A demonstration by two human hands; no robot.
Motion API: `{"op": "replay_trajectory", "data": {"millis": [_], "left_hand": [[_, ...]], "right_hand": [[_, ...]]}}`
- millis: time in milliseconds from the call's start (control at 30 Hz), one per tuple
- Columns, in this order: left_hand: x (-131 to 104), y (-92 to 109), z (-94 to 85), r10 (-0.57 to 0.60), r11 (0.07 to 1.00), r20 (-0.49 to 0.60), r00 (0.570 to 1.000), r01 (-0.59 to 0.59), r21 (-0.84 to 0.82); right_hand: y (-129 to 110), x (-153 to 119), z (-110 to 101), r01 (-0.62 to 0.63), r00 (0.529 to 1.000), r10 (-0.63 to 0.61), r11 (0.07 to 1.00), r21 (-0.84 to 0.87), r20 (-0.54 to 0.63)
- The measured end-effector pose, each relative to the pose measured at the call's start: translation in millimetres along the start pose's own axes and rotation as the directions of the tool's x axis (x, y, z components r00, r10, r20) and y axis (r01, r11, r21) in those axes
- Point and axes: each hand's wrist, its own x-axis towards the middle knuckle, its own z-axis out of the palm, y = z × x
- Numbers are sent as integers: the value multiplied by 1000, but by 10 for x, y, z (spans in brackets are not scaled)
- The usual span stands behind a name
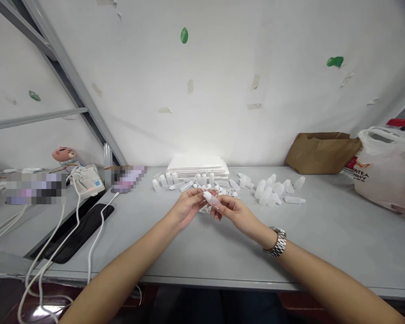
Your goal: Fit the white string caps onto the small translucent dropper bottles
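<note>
Above the middle of the desk, a small translucent squeeze bottle (214, 202) with a white cap lies tilted in my right hand (236, 212), its cap end pointing up and left. The fingers of my right hand are closed around the bottle body. My left hand (188, 206) is pinched at the cap end, with its fingertips against the cap. Loose white caps (234, 194) lie just behind my hands. Several capped bottles (169, 178) stand at the back left of them. To the right is a heap of bottles (268, 193), with one bottle (294, 200) lying on its side.
A stack of white sheets or boards (195, 163) rests against the wall. A brown paper bag (320, 153) and a white plastic bag (388, 171) are at the right. At the left are a phone (126, 178), a power strip (90, 181), white cables (103, 220) and a black pad (83, 231).
</note>
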Motion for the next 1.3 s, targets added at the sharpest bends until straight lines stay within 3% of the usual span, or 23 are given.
{"op": "replay_trajectory", "data": {"millis": [400, 533, 700, 967, 1300], "left_hand": [[32, 40, -75, -56, 990, -30, 998, 60, 124], [29, 39, -59, -75, 993, -17, 997, 77, 87], [31, 121, -69, 49, 996, -95, 994, -55, -64], [2, 252, -73, 194, 981, -247, 949, -194, 26], [-13, 203, -24, 149, 988, -267, 952, -151, 12]], "right_hand": [[37, -23, -17, 39, 999, -40, 979, -202, -2], [16, -22, -20, 21, 999, -31, 975, -220, -41], [-79, -12, -12, -1, 998, -9, 988, -154, -66], [-70, -13, -5, -21, 997, 10, 992, -128, -82], [-34, -12, -31, -32, 984, -2, 982, -187, -179]]}}
